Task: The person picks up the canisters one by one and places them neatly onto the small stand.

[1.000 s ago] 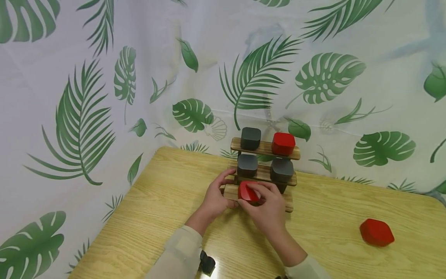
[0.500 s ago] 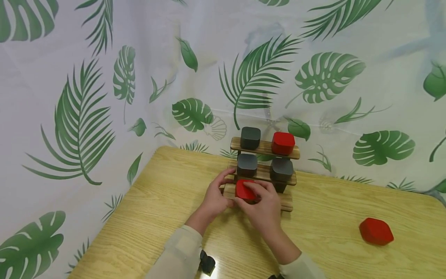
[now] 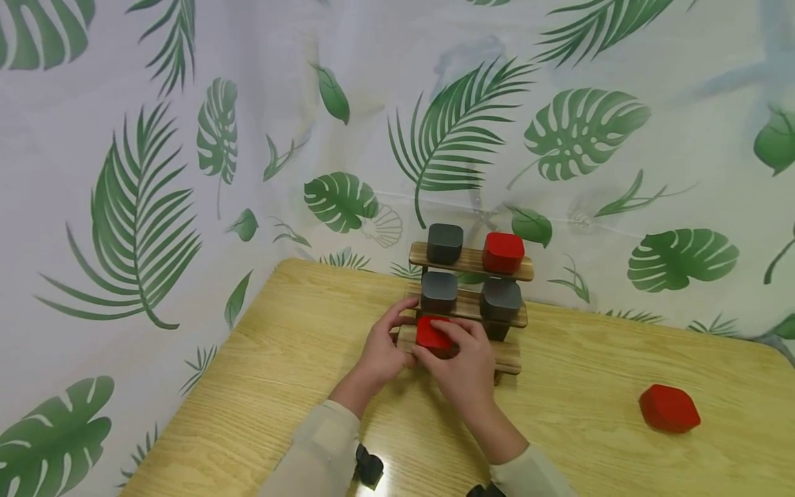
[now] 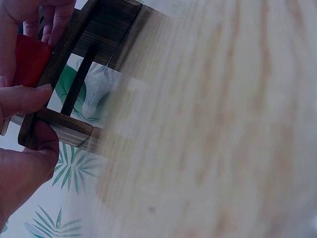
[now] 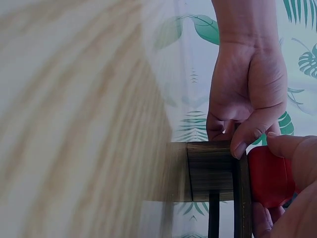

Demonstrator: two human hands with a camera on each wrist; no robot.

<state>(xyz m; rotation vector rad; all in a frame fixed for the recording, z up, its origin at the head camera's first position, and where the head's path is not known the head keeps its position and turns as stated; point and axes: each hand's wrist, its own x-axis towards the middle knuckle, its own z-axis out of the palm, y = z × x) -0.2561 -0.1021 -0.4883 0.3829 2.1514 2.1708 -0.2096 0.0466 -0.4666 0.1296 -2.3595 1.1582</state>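
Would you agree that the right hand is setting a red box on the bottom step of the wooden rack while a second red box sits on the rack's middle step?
Not quite. The second red box sits on the top step of the wooden rack, not the middle one, which holds only dark grey boxes; the head view shows this. The right hand does hold a red box at the bottom step.

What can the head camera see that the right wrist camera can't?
Only the head view shows the whole three-step shelf, three grey blocks, a red block on top and a loose red block on the table. Only the right wrist view shows the left hand close up, its thumb on the shelf's end. Both show the right hand holding a red block at the bottom step.
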